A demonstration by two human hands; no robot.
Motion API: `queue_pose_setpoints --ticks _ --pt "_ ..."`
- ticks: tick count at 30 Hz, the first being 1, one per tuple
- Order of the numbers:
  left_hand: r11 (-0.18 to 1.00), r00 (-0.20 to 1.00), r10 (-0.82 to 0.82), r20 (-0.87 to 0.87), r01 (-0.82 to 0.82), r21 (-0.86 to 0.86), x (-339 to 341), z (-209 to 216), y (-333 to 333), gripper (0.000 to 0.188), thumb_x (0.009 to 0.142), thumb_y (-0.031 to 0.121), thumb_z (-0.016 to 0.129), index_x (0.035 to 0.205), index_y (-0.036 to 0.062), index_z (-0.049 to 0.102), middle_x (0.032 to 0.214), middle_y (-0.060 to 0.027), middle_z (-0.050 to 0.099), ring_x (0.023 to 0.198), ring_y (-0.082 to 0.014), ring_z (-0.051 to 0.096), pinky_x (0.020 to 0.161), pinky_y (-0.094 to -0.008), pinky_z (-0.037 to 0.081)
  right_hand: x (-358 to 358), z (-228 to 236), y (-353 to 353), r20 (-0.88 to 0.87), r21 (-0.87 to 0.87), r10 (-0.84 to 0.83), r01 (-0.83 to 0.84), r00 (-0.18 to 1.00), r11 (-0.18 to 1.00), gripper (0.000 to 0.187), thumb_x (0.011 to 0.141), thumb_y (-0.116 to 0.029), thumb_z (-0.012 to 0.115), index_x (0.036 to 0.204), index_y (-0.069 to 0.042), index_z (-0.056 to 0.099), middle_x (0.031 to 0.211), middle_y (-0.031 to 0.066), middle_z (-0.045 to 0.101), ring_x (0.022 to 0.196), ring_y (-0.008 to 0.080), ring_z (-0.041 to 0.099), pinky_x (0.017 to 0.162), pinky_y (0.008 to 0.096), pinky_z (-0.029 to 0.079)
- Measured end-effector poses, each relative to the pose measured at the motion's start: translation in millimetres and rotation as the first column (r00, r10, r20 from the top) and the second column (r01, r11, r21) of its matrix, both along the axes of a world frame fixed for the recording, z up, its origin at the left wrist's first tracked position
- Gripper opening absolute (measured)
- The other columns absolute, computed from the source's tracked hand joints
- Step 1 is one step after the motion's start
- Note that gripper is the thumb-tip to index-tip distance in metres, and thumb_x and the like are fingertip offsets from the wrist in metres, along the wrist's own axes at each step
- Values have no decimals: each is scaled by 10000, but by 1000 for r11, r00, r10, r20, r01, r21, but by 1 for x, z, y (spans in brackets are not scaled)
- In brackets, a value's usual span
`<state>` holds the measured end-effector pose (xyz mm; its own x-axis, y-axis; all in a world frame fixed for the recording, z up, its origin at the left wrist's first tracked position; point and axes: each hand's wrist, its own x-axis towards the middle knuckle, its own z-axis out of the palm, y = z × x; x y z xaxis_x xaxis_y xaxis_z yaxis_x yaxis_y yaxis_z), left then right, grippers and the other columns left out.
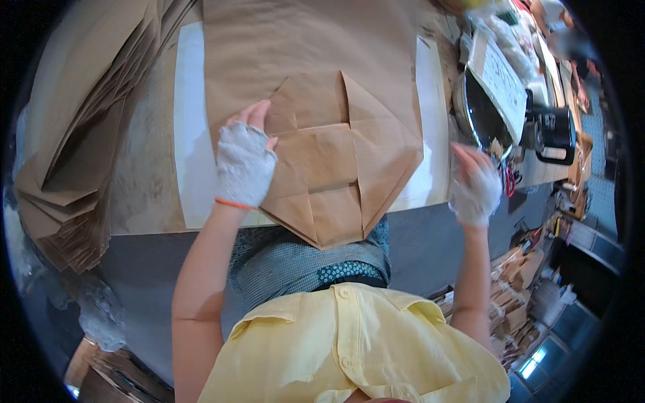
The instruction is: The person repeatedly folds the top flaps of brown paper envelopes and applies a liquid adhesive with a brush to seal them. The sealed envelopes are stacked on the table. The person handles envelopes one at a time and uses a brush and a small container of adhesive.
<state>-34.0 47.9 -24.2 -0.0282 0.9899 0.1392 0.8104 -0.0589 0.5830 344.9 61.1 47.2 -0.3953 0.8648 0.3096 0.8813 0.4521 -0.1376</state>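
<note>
A large brown paper bag [309, 40] lies on the table in front of me, its near end folded into an angular flap bottom [329, 158] with a square in the middle. My left hand [245, 158], in a white fingerless glove with an orange cuff, rests on the left edge of this fold, fingers extended and thumb apart. To the right of the bag, my right hand [476, 185], gloved the same way, is raised beside a round metal pan [470, 114]. Its fingers point forward, somewhat blurred, and nothing shows in them.
A thick stack of brown paper bags [80, 168] fills the left side. White sheets [191, 127] lie under the bag. On the right are a white lettered board [497, 80] over the pan, a black mug-shaped container [556, 134] and red-handled scissors [510, 181].
</note>
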Motion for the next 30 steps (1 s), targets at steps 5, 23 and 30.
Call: queue_pose_setpoints --ticks 5,23,30 --pt "937 999 -6 -33 -6 -350 -18 5 38 552 694 212 829 1172 35 618 1135 -169 628 1075 -327 599 934 -412 485 -63 -81 90 -411 -563 -83 -181 908 806 361 817 -157 761 1161 -84 675 1036 110 685 963 265 658 846 341 522" --pt "856 798 -489 -351 517 -17 -5 12 -48 555 721 -44 593 1245 133 650 1328 -94 589 1292 -358 490 1033 -441 450 -64 -48 12 247 -457 554 -408 795 790 695 776 -238 712 1413 -94 475 1489 107 464 1398 268 419 1156 382 325" --pt "795 790 -597 -141 558 -240 -2 35 -45 350 697 4 667 1033 100 657 1224 -53 584 1205 -324 503 1012 -446 438 -43 -44 0 315 -372 751 -652 581 661 490 765 -285 740 1202 -124 590 1197 42 610 1121 230 599 940 404 463"
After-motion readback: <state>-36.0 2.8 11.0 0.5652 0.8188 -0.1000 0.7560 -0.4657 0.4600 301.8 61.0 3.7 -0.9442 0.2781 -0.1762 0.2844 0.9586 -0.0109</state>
